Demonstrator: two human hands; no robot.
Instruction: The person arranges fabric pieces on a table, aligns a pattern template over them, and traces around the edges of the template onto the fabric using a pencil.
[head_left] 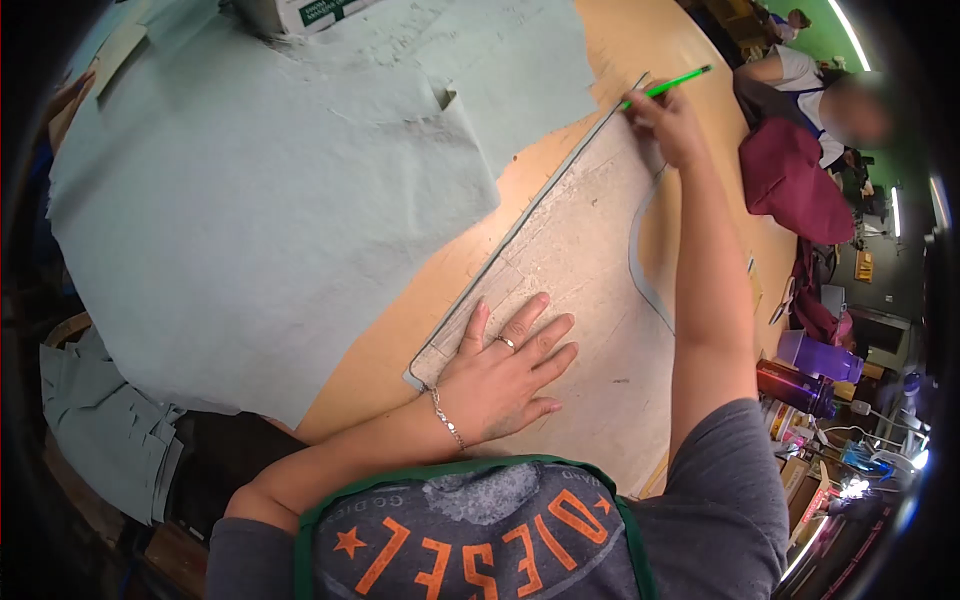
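Observation:
My left hand (508, 375) lies flat with fingers spread on a worn beige pattern template (590, 240). A ring and a chain bracelet are on it. Grey-blue sheet material (648, 285) shows as a thin border under the template's long straight edge and its curved edge. At the far tip of the template, my right hand (672, 125) is closed around a bright green pencil (668, 87). The pencil slants, with its lower end at the template's edge. Parts of the right fingers are hidden behind the hand.
A large grey-blue sheet (250, 220) covers the table's left side, with a box (310, 14) on it. Cut pieces (105, 440) hang stacked at lower left. Scissors (783, 300) and a purple bin (820, 355) are at right. Another person (805, 110) sits beyond maroon cloth (795, 180).

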